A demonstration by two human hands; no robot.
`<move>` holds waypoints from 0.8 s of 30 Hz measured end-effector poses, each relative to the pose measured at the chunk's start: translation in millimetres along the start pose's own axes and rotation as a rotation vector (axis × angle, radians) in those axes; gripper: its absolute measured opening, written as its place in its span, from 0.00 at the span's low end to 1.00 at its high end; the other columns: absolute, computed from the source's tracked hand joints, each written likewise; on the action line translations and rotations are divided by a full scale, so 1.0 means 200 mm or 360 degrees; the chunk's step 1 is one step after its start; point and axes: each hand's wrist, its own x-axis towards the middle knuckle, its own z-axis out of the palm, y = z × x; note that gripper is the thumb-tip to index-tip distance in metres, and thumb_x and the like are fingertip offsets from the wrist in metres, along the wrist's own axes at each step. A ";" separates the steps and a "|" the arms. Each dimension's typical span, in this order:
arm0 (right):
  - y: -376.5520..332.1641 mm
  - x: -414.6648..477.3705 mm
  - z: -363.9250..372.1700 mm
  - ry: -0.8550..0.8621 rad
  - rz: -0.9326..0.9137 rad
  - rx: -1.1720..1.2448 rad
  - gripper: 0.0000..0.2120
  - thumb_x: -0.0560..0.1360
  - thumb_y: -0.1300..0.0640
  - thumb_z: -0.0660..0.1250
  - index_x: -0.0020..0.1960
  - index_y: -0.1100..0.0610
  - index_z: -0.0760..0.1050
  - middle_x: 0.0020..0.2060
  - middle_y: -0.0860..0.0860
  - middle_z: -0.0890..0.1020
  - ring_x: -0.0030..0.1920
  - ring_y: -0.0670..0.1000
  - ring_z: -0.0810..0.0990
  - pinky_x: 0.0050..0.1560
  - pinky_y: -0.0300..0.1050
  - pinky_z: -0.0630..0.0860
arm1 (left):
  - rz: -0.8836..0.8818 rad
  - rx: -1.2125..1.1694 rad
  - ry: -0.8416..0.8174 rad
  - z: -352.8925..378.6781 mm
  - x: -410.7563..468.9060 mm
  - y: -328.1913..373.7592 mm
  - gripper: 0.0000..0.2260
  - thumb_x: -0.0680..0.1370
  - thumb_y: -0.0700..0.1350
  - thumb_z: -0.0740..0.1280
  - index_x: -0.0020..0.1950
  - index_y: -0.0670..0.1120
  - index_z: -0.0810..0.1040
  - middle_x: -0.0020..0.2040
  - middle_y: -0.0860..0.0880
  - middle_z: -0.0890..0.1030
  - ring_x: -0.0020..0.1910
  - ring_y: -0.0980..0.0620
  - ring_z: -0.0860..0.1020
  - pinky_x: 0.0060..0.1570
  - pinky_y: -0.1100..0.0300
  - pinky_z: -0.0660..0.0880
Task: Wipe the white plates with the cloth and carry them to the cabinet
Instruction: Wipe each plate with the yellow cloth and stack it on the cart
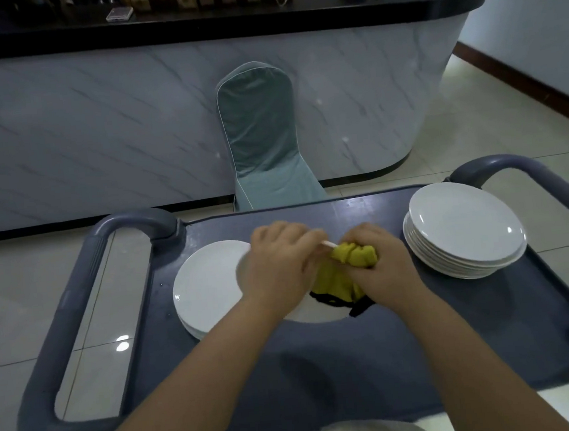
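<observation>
White round ceramic plate (322, 315) is hovering over the grey plastic cart (324, 366). My left hand (277, 264) is gripping its rim and my right hand (383, 265) is clutching one bunched yellow cloth (352, 255) against it. Two stacks are flanking it, the left plate stack (207, 287) and the right plate stack (463, 230).

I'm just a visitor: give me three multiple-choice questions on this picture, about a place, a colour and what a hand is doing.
1. Where does the taller stack of plates stand? A) on the floor B) at the right end of the cart C) on the chair
2. What colour is the cloth? A) yellow B) red C) white
3. What is the right hand doing? A) hanging idle B) gripping the cloth C) pushing the cart's handle
Answers: 1 B, it sits on the cart's right side; 2 A, the bunched cloth is yellow; 3 B, its fingers curl round the cloth while the left hand holds a plate.
</observation>
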 end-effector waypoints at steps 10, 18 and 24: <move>-0.08 0.00 -0.13 0.0247 0.0375 0.0421 0.11 0.66 0.59 0.79 0.42 0.55 0.78 0.36 0.45 0.80 0.38 0.42 0.78 0.39 0.37 0.76 | -0.0937 -0.0828 0.0716 -0.13 0.03 -0.01 0.06 0.77 0.45 0.65 0.48 0.52 0.82 0.43 0.59 0.83 0.45 0.60 0.79 0.47 0.69 0.73; -0.05 -0.03 -0.07 -0.0070 0.0036 -0.0118 0.07 0.67 0.65 0.76 0.41 0.61 0.79 0.38 0.53 0.78 0.41 0.53 0.76 0.43 0.50 0.74 | -0.0023 -0.0098 0.0054 -0.03 -0.04 -0.02 0.09 0.76 0.48 0.67 0.51 0.44 0.82 0.45 0.47 0.82 0.44 0.42 0.78 0.45 0.49 0.75; -0.16 0.07 -0.08 0.0148 -0.0235 -0.0078 0.07 0.67 0.57 0.75 0.42 0.57 0.78 0.38 0.47 0.77 0.41 0.48 0.76 0.43 0.40 0.72 | 0.0448 -0.0135 0.0222 -0.17 0.18 -0.03 0.07 0.77 0.42 0.66 0.44 0.43 0.84 0.40 0.48 0.83 0.39 0.47 0.78 0.37 0.57 0.74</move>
